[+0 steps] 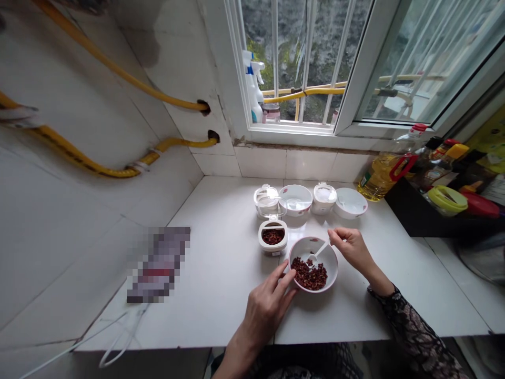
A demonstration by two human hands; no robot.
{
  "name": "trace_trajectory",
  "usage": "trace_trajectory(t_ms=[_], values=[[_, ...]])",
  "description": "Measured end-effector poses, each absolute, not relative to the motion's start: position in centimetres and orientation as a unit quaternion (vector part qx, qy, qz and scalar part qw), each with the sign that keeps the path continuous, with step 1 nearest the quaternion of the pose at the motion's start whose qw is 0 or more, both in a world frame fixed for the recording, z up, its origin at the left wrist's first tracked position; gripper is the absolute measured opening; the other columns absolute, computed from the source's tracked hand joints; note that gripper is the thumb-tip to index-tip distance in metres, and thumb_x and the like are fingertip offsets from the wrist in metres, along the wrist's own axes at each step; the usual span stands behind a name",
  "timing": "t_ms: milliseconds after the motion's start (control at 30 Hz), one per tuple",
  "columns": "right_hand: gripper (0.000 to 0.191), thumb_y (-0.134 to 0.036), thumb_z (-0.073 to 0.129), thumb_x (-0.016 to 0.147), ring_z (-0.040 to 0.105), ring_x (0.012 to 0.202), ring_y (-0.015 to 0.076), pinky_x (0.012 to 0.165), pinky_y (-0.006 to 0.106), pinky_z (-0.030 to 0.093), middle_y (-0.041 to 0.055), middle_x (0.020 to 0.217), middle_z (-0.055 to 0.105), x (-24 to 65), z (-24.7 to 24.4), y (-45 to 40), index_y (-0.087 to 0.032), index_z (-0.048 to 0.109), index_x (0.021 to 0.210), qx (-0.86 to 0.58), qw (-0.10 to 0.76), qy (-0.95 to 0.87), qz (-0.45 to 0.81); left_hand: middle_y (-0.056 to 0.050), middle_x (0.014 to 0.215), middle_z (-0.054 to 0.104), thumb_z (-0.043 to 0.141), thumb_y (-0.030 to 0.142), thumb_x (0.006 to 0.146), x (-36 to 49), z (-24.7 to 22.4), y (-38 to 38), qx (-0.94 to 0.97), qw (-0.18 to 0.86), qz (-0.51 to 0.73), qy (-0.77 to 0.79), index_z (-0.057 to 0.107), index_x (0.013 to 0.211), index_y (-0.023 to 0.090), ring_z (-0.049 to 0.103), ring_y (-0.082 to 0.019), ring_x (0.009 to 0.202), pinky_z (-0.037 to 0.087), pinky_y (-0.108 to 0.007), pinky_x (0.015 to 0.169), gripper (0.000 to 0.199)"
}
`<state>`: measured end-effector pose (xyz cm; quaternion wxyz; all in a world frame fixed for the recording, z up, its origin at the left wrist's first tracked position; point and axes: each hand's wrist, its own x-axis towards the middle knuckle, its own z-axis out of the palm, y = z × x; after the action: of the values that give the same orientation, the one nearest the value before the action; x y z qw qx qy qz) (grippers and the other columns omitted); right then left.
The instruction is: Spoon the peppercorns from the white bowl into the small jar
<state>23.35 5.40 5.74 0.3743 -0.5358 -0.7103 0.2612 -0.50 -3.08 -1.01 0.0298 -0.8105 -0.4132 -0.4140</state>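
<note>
A white bowl [333, 271] with a pink rim stands near the counter's front edge. Dark red dried bits [311, 276], looking like Sichuan peppercorns, cover its bottom. My left hand [270, 300] holds the bowl at its left side, fingers at the rim and thumb low against the outside. Between the closed fingers of my right hand [349, 247] is the handle of a small white plastic spoon [319, 251]. Its tip is down among the red bits, a few of them on it. Behind the bowl, to the left, a white spice jar [273, 249] with its lid up contains similar red bits.
Along the back stand a second jar [265, 197], a white bowl [295, 210], a jar of white contents [324, 199] and another bowl [351, 211]. An oil bottle [381, 176] and a black rack [410, 210] of condiments stand right. A blurred flat object [161, 268] and white cable [114, 342] lie left.
</note>
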Motion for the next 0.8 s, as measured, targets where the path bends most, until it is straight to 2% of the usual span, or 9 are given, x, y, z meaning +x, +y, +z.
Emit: trace_trajectory(t_ms=[367, 533, 800], values=[[0.047, -0.046, 0.05, 0.087, 0.034, 0.049, 0.0095, 0.047, 0.024, 0.028, -0.0027, 0.049, 0.035, 22.84, 5.33, 5.42, -0.02, 0.039, 0.05, -0.543, 0.392, -0.684, 0.288, -0.017, 0.123, 0.067, 0.052, 0.021, 0.098, -0.5, -1.15, -3.06, -0.81, 0.025, -0.416, -0.412, 0.056, 0.125, 0.015, 0.07, -0.022, 0.106, 0.06, -0.027, 0.083, 0.027], [0.05, -0.052, 0.051, 0.086, 0.033, 0.048, 0.0093, 0.046, 0.024, 0.027, -0.003, 0.047, 0.035, 22.87, 5.18, 5.52, -0.019, 0.044, 0.05, -0.54, 0.406, -0.664, 0.322, -0.016, 0.125, 0.066, 0.054, 0.02, 0.097, -0.55, -1.21, -3.13, -0.81, 0.02, -0.417, -0.413, 0.056, 0.126, 0.017, 0.07, -0.022, 0.107, 0.06, -0.027, 0.084, 0.03], [0.054, -0.062, 0.055, 0.081, 0.029, 0.047, 0.0081, 0.043, 0.023, 0.023, -0.0034, 0.048, 0.035, 22.4, 5.4, 6.0, -0.019, 0.042, 0.049, -0.549, 0.414, -0.621, 0.377, -0.018, 0.124, 0.066, 0.053, 0.021, 0.098, -0.45, -1.36, -3.08, -0.811, 0.027, -0.417, -0.409, 0.056, 0.124, 0.014, 0.071, -0.022, 0.104, 0.06, -0.026, 0.083, 0.028]])
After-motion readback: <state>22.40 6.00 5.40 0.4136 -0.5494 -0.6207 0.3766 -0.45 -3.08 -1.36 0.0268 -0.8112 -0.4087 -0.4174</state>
